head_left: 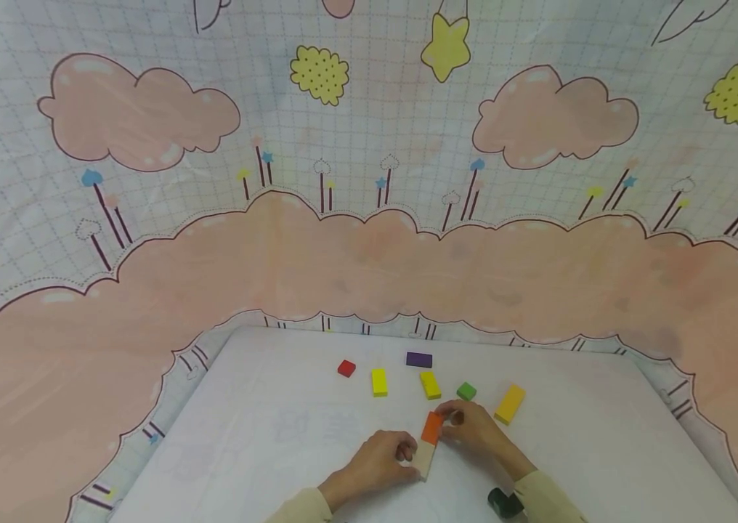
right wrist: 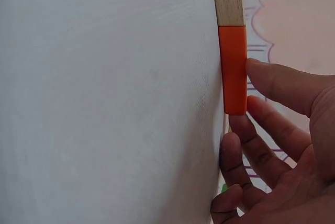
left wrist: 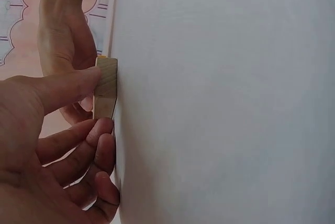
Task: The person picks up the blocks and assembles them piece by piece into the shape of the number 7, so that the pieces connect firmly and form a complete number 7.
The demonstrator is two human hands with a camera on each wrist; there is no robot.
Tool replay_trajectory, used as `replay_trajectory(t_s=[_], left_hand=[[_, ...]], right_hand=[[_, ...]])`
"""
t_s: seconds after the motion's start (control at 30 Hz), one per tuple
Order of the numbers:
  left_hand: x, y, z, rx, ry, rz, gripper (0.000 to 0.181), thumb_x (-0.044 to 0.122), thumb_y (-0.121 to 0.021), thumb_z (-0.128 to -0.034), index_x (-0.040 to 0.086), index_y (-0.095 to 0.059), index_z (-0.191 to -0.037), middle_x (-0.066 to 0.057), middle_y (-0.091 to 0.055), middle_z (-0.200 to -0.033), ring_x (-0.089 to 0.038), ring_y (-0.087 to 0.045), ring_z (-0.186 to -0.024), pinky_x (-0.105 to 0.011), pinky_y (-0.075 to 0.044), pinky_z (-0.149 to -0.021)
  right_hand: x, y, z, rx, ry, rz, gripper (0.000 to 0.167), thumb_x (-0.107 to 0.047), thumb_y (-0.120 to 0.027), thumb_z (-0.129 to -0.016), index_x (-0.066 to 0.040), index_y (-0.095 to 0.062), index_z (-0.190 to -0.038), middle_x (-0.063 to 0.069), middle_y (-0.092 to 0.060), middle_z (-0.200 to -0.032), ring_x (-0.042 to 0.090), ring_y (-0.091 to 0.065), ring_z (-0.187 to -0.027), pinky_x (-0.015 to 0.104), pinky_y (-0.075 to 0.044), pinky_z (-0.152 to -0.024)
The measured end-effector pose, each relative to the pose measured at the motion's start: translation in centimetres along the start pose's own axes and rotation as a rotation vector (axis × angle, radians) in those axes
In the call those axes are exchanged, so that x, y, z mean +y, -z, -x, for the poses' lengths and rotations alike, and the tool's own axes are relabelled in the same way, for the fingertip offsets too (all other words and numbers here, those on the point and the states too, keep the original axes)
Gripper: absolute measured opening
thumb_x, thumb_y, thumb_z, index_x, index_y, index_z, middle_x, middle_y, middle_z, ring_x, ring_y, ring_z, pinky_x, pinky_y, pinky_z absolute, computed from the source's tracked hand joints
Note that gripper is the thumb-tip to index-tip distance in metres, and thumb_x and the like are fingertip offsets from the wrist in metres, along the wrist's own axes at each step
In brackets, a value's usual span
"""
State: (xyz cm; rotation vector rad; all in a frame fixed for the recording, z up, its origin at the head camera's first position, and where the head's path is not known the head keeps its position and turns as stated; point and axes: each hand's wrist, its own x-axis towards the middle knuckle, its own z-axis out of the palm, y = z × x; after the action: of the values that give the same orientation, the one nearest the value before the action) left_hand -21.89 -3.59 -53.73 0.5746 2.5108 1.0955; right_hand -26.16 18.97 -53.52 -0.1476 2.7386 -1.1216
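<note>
Nearest the camera, pale sleeves (head_left: 300, 506) are worn on both forearms, on the near side of the orange block (head_left: 431, 428). Well beyond that block, a patterned cloth (head_left: 441, 269) with pink clouds and yellow stars is spread. Under the block, a white tabletop (head_left: 245, 421) is seen. By the right hand (head_left: 473, 428), the orange block is pinched at its side and far end between thumb and fingers. By the left hand (head_left: 378, 461), the plain wooden block (head_left: 425, 459) is pinched; it is laid end to end with the orange block, touching its near end. A dark green object (head_left: 505, 503) is seen by the right cuff, nearer than the orange block and to its right; whether it is rested on the tabletop cannot be told. To the right of the orange block, an amber block (head_left: 509, 404) is placed. Beyond it are set a purple block (head_left: 419, 359), a yellow block (head_left: 431, 385) and, farther left, another yellow block (head_left: 378, 383). Smallest, a green block (head_left: 466, 391) is placed beyond it to the right, a red block (head_left: 346, 368) beyond it to the left.
</note>
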Motion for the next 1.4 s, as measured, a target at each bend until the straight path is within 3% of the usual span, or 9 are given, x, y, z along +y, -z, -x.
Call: replay_trajectory(t_s=[0.23,0.7,0.97,1.2,1.3,1.4], left_hand=[[0.3,-0.3,0.4,0.007,0.013,-0.052,0.028,0.027,-0.082,-0.0791,0.017,-0.067,-0.101,0.012,-0.058,-0.081,-0.004,-0.049,-0.075,-0.021,-0.044,-0.073],[0.8,-0.4,1.2,-0.008,0.013,-0.068,0.032,0.029,-0.081,-0.0805,0.016,-0.066,-0.107,0.012,-0.059,-0.087,-0.003,-0.049,-0.08,-0.024,-0.048,-0.08],[1.2,-0.6,1.0,0.001,0.059,-0.085,0.031,0.036,-0.077,-0.0834,0.018,-0.065,-0.105,0.011,-0.056,-0.086,-0.006,-0.048,-0.081,-0.029,-0.049,-0.081],[0.9,0.0,0.4,-0.021,0.02,-0.07,0.043,0.034,-0.074,-0.0865,0.02,-0.062,-0.125,0.01,-0.062,-0.104,-0.007,-0.052,-0.094,-0.038,-0.051,-0.098],[0.7,0.2,0.0,-0.036,-0.011,-0.106,0.046,0.035,-0.072,-0.0882,0.026,-0.061,-0.131,0.01,-0.063,-0.115,-0.007,-0.053,-0.102,-0.042,-0.049,-0.102],[0.4,0.3,-0.4,-0.049,-0.065,-0.158,0.045,0.035,-0.07,-0.0903,0.031,-0.06,-0.134,0.011,-0.062,-0.12,-0.006,-0.053,-0.107,-0.038,-0.049,-0.102]], right_hand=[[0.0,-0.1,0.5,-0.021,0.019,0.011,0.032,-0.013,-0.079,-0.08,-0.018,-0.07,-0.11,-0.004,-0.069,-0.105,0.015,-0.055,-0.093,0.035,-0.05,-0.085],[-0.1,0.1,1.4,-0.03,0.002,0.011,0.035,-0.014,-0.081,-0.077,-0.016,-0.069,-0.11,-0.004,-0.067,-0.104,0.015,-0.054,-0.092,0.033,-0.047,-0.082],[0.2,0.0,1.2,-0.032,0.006,-0.01,0.035,-0.013,-0.081,-0.077,-0.016,-0.069,-0.109,-0.004,-0.067,-0.104,0.015,-0.053,-0.092,0.034,-0.047,-0.083],[0.2,0.1,1.4,-0.043,-0.001,-0.007,0.036,-0.014,-0.081,-0.077,-0.016,-0.068,-0.111,-0.003,-0.067,-0.106,0.016,-0.054,-0.094,0.036,-0.049,-0.086],[0.2,0.1,1.4,-0.048,-0.002,-0.003,0.036,-0.013,-0.081,-0.078,-0.016,-0.068,-0.111,-0.003,-0.066,-0.106,0.016,-0.054,-0.094,0.035,-0.049,-0.085],[0.4,0.1,1.3,-0.055,0.002,0.0,0.036,-0.013,-0.081,-0.078,-0.016,-0.068,-0.112,-0.003,-0.066,-0.106,0.016,-0.054,-0.095,0.035,-0.048,-0.085]])
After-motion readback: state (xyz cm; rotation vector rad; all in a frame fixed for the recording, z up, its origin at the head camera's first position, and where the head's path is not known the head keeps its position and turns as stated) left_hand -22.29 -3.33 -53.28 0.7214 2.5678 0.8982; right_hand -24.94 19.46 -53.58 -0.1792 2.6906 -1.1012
